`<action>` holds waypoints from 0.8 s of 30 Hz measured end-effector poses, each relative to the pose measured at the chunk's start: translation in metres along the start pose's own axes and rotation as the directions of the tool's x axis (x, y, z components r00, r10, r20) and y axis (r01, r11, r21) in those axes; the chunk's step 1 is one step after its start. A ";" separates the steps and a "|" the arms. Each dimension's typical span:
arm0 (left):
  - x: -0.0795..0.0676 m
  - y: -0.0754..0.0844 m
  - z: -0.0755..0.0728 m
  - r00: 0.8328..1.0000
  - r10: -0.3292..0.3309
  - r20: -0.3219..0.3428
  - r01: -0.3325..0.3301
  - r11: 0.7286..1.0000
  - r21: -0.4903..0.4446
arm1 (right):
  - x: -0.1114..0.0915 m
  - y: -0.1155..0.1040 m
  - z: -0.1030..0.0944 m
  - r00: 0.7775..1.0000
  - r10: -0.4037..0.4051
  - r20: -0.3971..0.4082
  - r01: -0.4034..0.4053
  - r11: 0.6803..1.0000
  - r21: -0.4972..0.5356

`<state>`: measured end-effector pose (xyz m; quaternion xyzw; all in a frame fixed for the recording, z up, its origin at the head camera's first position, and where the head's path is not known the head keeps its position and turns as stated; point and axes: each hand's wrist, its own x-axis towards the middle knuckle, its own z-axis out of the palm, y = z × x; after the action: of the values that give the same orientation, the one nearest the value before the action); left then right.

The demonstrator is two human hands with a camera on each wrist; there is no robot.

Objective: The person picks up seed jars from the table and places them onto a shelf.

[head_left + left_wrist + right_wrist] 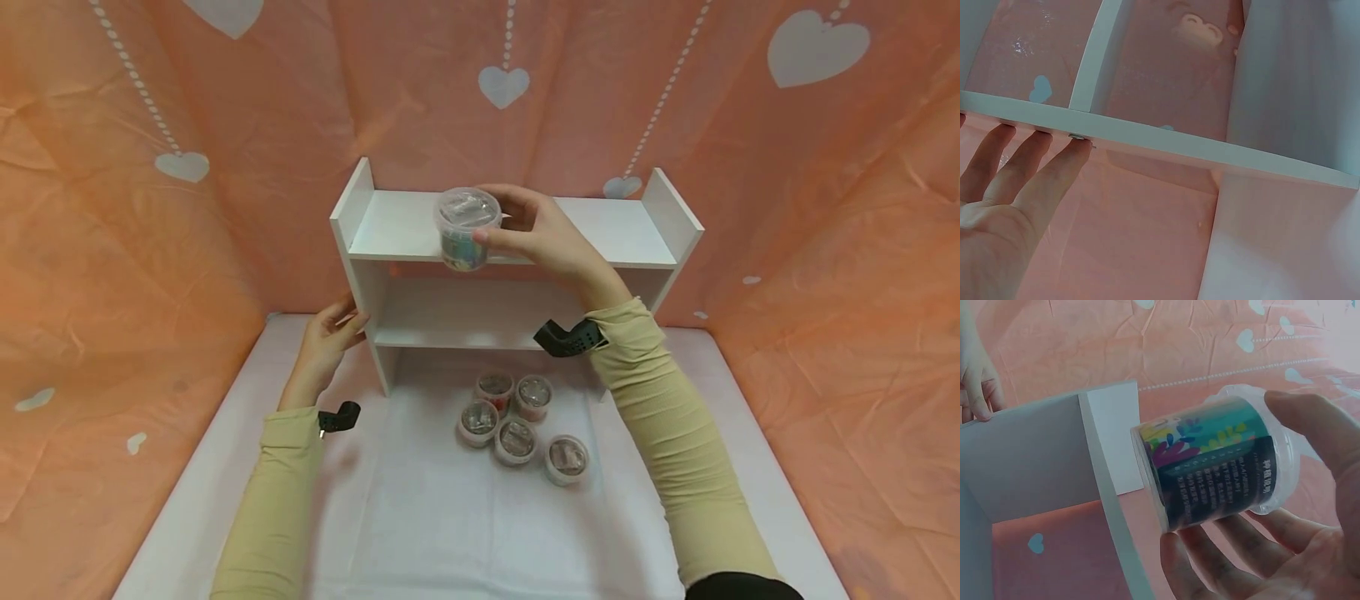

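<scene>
My right hand [536, 229] grips a small clear-lidded plastic tub [467, 232] by its side, in front of the top board of a white shelf unit [487, 304]. In the right wrist view the tub [1216, 462] is tilted, its colourful printed label toward the camera and the thumb at its lid rim. At the unit's left side panel, my left hand [326, 342] rests its fingertips against the outside. The left wrist view shows straight fingers [1054, 175] touching the panel's edge [1147, 136].
Several similar lidded tubs [516, 439] stand grouped on the white cloth [435, 533] before the unit's lower opening. Both shelf boards [600, 225] show bare white surface. Orange sheeting with white hearts [503, 87] hangs behind and at both sides.
</scene>
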<state>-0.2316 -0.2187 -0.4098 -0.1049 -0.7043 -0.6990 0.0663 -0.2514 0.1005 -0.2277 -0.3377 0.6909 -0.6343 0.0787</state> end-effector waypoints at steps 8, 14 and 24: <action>0.000 -0.001 -0.001 1.000 -0.008 0.002 0.008 1.000 0.015 | 0.011 0.007 0.005 1.000 -0.002 0.006 0.002 1.000 0.003; -0.001 -0.001 0.000 1.000 -0.003 0.005 0.003 1.000 0.014 | 0.019 0.010 0.009 1.000 0.016 -0.023 -0.017 1.000 -0.015; -0.002 0.001 0.000 1.000 -0.006 -0.001 0.006 1.000 0.029 | 0.029 0.013 0.014 0.995 0.069 -0.079 -0.076 0.993 -0.089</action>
<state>-0.2294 -0.2183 -0.4092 -0.1015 -0.7147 -0.6889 0.0659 -0.2705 0.0723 -0.2329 -0.2914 0.7336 -0.6110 0.0600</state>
